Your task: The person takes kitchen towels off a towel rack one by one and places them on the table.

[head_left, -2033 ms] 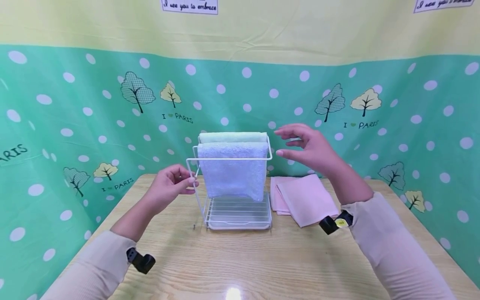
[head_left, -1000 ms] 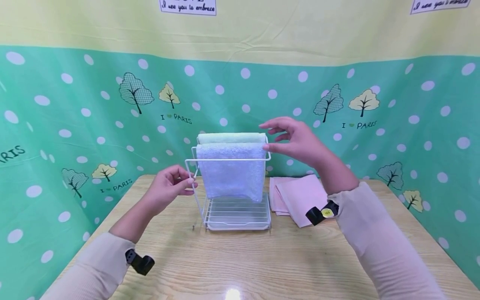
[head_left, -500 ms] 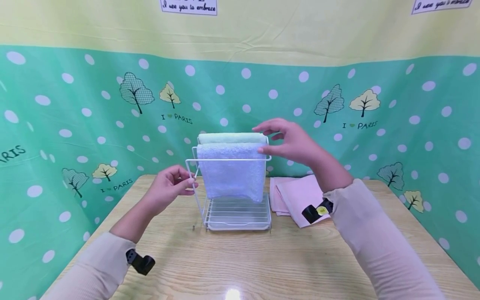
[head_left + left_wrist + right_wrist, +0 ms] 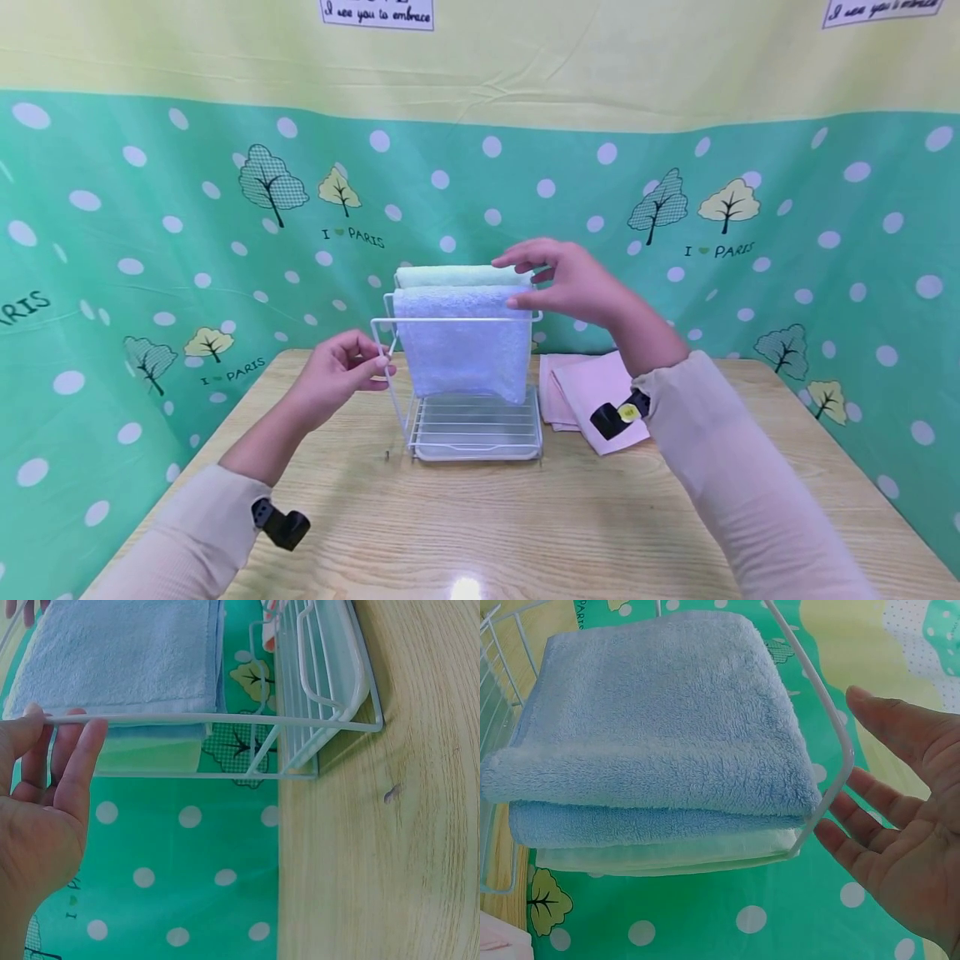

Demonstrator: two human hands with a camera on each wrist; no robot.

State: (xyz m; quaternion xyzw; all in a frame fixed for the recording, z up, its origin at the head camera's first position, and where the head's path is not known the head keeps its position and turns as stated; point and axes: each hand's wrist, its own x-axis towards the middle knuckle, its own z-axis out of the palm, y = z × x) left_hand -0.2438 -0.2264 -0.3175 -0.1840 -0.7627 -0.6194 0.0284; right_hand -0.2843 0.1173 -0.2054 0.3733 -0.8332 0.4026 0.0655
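A white wire rack [image 4: 457, 319] stands on the table with a light blue towel [image 4: 465, 362] folded over one of its bars. Behind it hangs a pale green towel [image 4: 442, 275] on the rear bar. My left hand [image 4: 333, 372] pinches the rack's left upright between thumb and fingers; the left wrist view shows the fingertips on that wire. My right hand [image 4: 573, 282] is over the right end of the towels, fingers spread and slightly bent, holding nothing. In the right wrist view, its fingertips are close to the rack's rounded corner [image 4: 844, 761], beside the blue towel's edge.
At the rack's base is a shallow white tray [image 4: 476, 452] under a wire grid. Folded pink cloths [image 4: 592, 392] lie right of the rack, partly beneath my right forearm. A green polka-dot curtain [image 4: 480, 192] hangs behind the wooden table [image 4: 465, 525].
My right hand has moved left, from beside the rack to above the towels' right end. My left hand keeps its grip on the upright; rack and towels look unmoved.
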